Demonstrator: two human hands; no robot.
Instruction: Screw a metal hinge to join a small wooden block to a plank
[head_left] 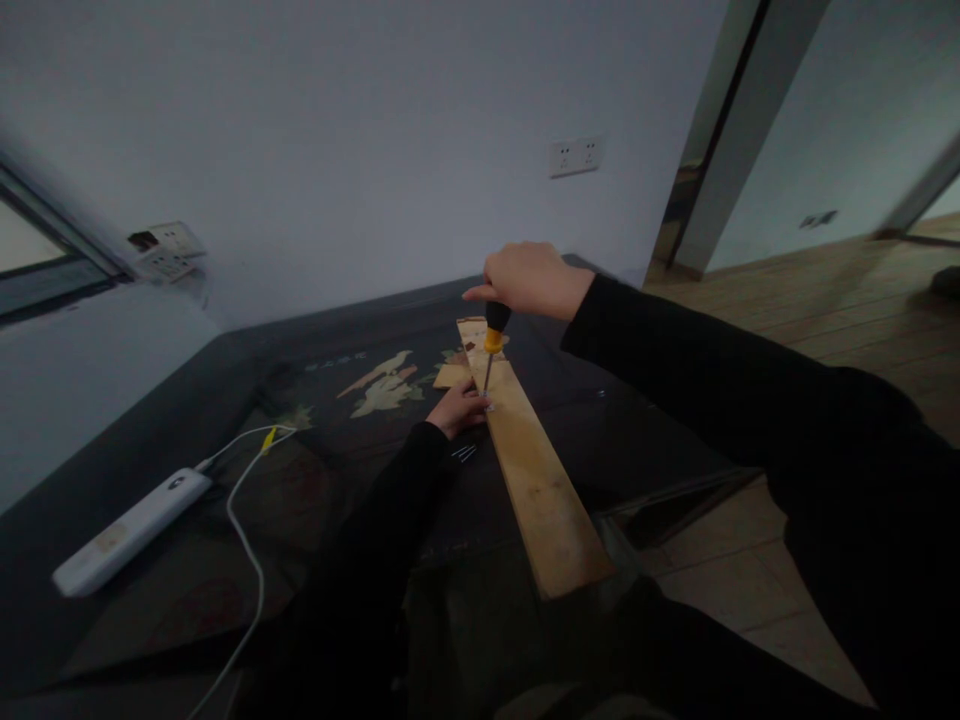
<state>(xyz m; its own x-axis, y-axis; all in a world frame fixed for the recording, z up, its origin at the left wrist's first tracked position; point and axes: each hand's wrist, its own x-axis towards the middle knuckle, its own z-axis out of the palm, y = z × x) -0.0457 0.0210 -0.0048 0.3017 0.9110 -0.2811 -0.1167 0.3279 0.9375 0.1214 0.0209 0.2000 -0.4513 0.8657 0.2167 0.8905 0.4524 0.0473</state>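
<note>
My right hand (529, 278) is wrapped around the black-and-yellow handle of a screwdriver (493, 340), which stands nearly upright over a long wooden board (536, 465). Its shaft runs down to a small shiny metal piece (490, 407) on the board, whose exact kind is too small to tell. At the board's left edge my left hand (457, 408) has its fingers closed in around that metal piece, beside the screwdriver's tip. Several loose screws (464, 453) lie on the dark table (375, 470) just below my left hand.
A white power strip (131, 530) lies at the table's left, with a white cable (244, 520) bearing a yellow tag. A smaller wooden piece (450, 376) sits beneath the board's far part. The board's near end overhangs the table edge. Wall sockets (575, 157) are behind.
</note>
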